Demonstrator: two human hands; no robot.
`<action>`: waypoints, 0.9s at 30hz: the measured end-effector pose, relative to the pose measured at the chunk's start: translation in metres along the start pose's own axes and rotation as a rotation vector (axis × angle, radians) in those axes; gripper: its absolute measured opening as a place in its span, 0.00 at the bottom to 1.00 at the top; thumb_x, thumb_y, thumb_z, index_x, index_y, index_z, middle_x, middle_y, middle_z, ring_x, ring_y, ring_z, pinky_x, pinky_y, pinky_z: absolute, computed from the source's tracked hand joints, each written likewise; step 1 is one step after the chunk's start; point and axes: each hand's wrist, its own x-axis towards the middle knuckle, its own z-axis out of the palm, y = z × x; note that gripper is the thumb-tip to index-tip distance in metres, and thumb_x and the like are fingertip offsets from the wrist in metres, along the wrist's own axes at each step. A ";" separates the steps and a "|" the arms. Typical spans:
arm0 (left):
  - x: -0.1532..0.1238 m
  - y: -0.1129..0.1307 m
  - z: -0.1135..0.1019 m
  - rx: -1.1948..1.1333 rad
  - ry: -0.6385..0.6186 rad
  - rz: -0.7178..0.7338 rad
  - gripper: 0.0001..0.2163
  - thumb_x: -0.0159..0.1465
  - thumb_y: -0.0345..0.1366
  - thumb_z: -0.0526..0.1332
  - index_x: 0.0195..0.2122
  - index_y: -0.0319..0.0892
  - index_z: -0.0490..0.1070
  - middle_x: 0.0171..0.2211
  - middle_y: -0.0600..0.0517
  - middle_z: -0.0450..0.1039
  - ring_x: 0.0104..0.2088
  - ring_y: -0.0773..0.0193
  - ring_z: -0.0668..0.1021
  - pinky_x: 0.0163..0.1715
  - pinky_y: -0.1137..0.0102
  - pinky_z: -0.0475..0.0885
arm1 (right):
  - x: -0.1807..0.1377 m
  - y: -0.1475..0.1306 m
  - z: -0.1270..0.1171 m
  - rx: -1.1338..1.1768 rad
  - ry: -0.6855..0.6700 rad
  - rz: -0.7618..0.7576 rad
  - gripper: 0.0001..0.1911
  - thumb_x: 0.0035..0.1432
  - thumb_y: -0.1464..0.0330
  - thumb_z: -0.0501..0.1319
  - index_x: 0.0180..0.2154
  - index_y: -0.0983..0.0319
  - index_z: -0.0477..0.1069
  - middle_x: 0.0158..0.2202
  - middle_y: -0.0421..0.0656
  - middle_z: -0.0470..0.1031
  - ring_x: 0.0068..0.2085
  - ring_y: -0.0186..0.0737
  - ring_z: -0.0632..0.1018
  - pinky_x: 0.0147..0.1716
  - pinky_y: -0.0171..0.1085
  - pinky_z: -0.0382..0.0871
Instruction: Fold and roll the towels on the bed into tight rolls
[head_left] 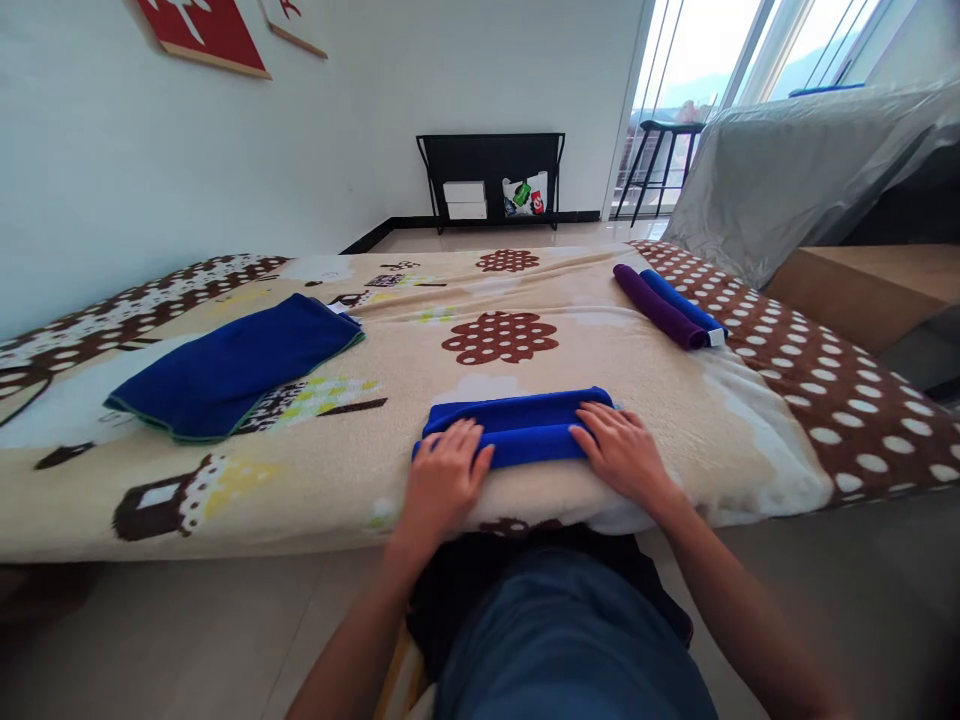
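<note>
A blue cloth [525, 411], partly rolled or folded into a long narrow strip, lies crosswise near the front edge of the bed. On its left end rests my left hand [447, 470], fingers laid over the roll and thumb apart. My right hand [621, 450] lies on the right end, its fingers stretched forward across the fabric. Both hands touch the cloth from above and are open. To the left, a darker blue cloth [240, 365] with a green edge is spread out. A purple rolled cloth [660, 307] and a blue rolled cloth [684, 303] lie side by side at the right.
The patterned blanket [405, 360] covers the bed, with a brown polka-dot border [832, 400] at the right. A cardboard box [862, 290] and a plastic-covered piece of furniture [810, 150] stand beyond it. A black rack [491, 165] and a stool [664, 160] are farther back.
</note>
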 end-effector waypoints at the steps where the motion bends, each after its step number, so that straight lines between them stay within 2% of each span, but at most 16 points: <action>1: -0.007 -0.013 -0.002 0.020 0.012 -0.048 0.20 0.74 0.43 0.47 0.58 0.40 0.70 0.60 0.42 0.72 0.61 0.52 0.72 0.57 0.55 0.65 | -0.004 0.012 0.000 -0.015 0.007 0.024 0.25 0.73 0.56 0.46 0.57 0.62 0.71 0.60 0.48 0.73 0.62 0.47 0.71 0.60 0.50 0.61; 4: -0.019 -0.031 -0.008 0.083 0.046 -0.158 0.20 0.74 0.42 0.47 0.56 0.40 0.72 0.59 0.41 0.73 0.61 0.49 0.72 0.62 0.47 0.58 | -0.012 0.025 -0.002 -0.066 0.030 0.041 0.24 0.73 0.58 0.47 0.56 0.65 0.72 0.60 0.50 0.72 0.63 0.49 0.70 0.64 0.52 0.55; 7: -0.008 -0.007 -0.010 0.115 0.071 -0.188 0.19 0.73 0.38 0.46 0.52 0.39 0.74 0.56 0.40 0.75 0.62 0.47 0.71 0.64 0.38 0.48 | -0.005 -0.001 -0.003 -0.077 0.058 0.020 0.22 0.73 0.62 0.46 0.53 0.64 0.75 0.58 0.50 0.74 0.64 0.49 0.69 0.65 0.53 0.52; 10: 0.019 0.030 -0.006 0.027 -0.037 -0.048 0.20 0.73 0.36 0.45 0.56 0.38 0.73 0.58 0.41 0.73 0.63 0.51 0.71 0.62 0.46 0.58 | 0.012 -0.038 -0.001 0.006 -0.010 -0.089 0.23 0.73 0.63 0.45 0.57 0.62 0.72 0.60 0.48 0.73 0.63 0.45 0.70 0.62 0.49 0.59; 12: 0.035 0.041 -0.002 -0.043 -0.128 0.048 0.21 0.73 0.37 0.46 0.60 0.39 0.70 0.61 0.43 0.70 0.63 0.54 0.71 0.59 0.52 0.65 | 0.023 -0.046 0.002 0.047 -0.072 -0.117 0.24 0.74 0.60 0.45 0.60 0.60 0.70 0.61 0.48 0.71 0.63 0.46 0.70 0.60 0.49 0.64; 15: 0.043 0.021 0.004 -0.080 -0.154 0.024 0.21 0.74 0.43 0.47 0.60 0.44 0.70 0.63 0.45 0.68 0.64 0.53 0.70 0.60 0.51 0.65 | 0.031 -0.019 0.006 0.059 -0.119 -0.030 0.25 0.73 0.56 0.46 0.60 0.60 0.70 0.62 0.49 0.70 0.64 0.48 0.70 0.60 0.52 0.64; 18: 0.033 -0.020 0.004 -0.074 -0.101 -0.087 0.22 0.73 0.47 0.47 0.60 0.45 0.71 0.62 0.44 0.69 0.63 0.51 0.70 0.60 0.49 0.64 | 0.028 0.026 0.008 0.088 -0.149 0.039 0.26 0.73 0.56 0.44 0.61 0.58 0.70 0.63 0.48 0.69 0.65 0.46 0.68 0.62 0.53 0.63; 20: 0.023 -0.040 0.002 -0.071 -0.093 -0.129 0.22 0.74 0.46 0.47 0.60 0.44 0.70 0.62 0.43 0.69 0.63 0.51 0.70 0.60 0.49 0.64 | 0.023 0.043 0.007 0.106 -0.144 0.028 0.26 0.73 0.57 0.43 0.62 0.57 0.69 0.63 0.47 0.69 0.66 0.45 0.67 0.63 0.52 0.62; 23: 0.009 -0.048 -0.003 -0.032 -0.035 -0.107 0.21 0.74 0.44 0.47 0.61 0.44 0.69 0.63 0.41 0.68 0.64 0.50 0.69 0.62 0.46 0.57 | 0.013 0.046 0.004 0.063 0.003 0.020 0.25 0.73 0.57 0.46 0.60 0.60 0.70 0.63 0.49 0.69 0.65 0.48 0.68 0.63 0.53 0.60; 25: -0.002 -0.044 -0.008 0.019 0.089 -0.067 0.19 0.73 0.41 0.49 0.62 0.44 0.67 0.64 0.39 0.66 0.64 0.49 0.69 0.62 0.46 0.55 | 0.002 0.042 0.000 0.034 0.165 0.028 0.23 0.71 0.58 0.51 0.58 0.62 0.71 0.62 0.50 0.69 0.63 0.50 0.69 0.61 0.53 0.61; 27: -0.016 -0.042 -0.012 0.060 0.187 -0.008 0.18 0.72 0.38 0.53 0.61 0.45 0.68 0.63 0.40 0.68 0.62 0.49 0.71 0.60 0.50 0.57 | -0.012 0.045 -0.004 0.046 0.290 0.006 0.18 0.69 0.62 0.55 0.55 0.60 0.73 0.59 0.49 0.72 0.60 0.49 0.72 0.59 0.50 0.63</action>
